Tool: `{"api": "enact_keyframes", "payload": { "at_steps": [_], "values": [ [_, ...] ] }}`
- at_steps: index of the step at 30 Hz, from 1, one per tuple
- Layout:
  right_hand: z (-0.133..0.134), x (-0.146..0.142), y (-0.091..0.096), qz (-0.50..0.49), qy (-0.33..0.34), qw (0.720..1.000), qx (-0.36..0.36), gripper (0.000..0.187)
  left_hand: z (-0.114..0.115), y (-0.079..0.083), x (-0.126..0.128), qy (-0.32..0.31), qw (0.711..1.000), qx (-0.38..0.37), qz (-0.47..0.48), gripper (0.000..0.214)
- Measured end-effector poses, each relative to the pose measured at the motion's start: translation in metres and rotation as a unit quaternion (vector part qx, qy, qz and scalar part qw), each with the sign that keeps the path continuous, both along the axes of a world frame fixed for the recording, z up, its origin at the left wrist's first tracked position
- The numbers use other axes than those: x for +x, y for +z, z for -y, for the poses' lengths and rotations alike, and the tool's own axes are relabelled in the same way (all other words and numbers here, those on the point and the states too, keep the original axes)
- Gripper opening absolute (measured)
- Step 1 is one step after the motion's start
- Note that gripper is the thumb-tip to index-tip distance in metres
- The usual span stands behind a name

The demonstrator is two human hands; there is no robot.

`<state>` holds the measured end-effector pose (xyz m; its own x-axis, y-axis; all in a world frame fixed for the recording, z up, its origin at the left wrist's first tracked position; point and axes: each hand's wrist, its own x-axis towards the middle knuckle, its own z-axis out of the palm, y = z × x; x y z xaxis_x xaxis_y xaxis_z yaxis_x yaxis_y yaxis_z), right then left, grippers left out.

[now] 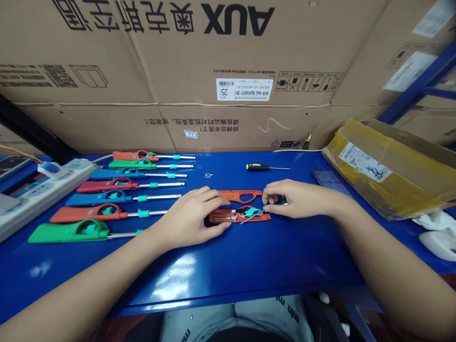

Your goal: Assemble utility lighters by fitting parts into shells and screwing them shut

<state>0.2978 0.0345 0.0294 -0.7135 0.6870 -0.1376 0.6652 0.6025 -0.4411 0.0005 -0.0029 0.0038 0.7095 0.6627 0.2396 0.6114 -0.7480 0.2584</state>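
Observation:
My left hand (197, 216) grips the left end of an opened orange lighter casing half (223, 217) lying on the table, its thumb on the near side and fingers on the far side. Inside the casing show a clear fuel tank, thin wires and a turquoise trigger (252, 212). At the casing's right end, my right hand (285, 198) has its fingers curled together in a pinch; what lies between them is mostly hidden. Just beyond is the other orange casing half (237, 195), with an oval trigger opening.
Several long-necked lighters (103, 184) lie in a row at left, beside a white power strip (46, 190). Small screws (208, 175) and a yellow-black screwdriver (259, 167) lie farther back. At right are a phone (329, 180) and a taped carton (384, 166); large cardboard boxes (178, 61) stand behind.

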Motion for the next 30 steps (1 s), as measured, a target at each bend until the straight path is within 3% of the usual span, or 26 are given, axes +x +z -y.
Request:
{"api": "enact_keyframes", "payload": {
  "at_steps": [4, 9, 14, 22, 26, 30],
  "values": [
    [-0.003, 0.017, 0.008, 0.054, 0.007, 0.998, -0.044, 0.018, -0.001, -0.006, 0.000, -0.021, 0.999, -0.025, -0.013, 0.026],
    [-0.005, 0.016, 0.014, 0.016, -0.001, 0.997, -0.081, 0.023, -0.001, -0.013, 0.001, -0.022, 0.999, -0.037, 0.013, 0.023],
    [-0.004, 0.012, 0.017, -0.004, -0.016, 0.999, -0.050, 0.026, -0.001, -0.015, 0.002, -0.014, 0.998, -0.046, 0.030, 0.022],
    [-0.008, 0.014, 0.004, 0.041, -0.013, 0.999, -0.030, 0.014, 0.001, -0.012, 0.003, -0.008, 0.998, -0.039, 0.049, 0.022],
    [-0.007, 0.009, -0.001, -0.013, -0.027, 0.999, 0.043, 0.013, 0.003, -0.009, 0.004, -0.013, 0.997, -0.051, 0.057, 0.021],
    [0.001, -0.007, -0.004, -0.051, 0.014, 0.997, 0.060, 0.020, 0.002, -0.012, 0.005, -0.003, 0.995, -0.064, 0.076, 0.018]
  ]
}}
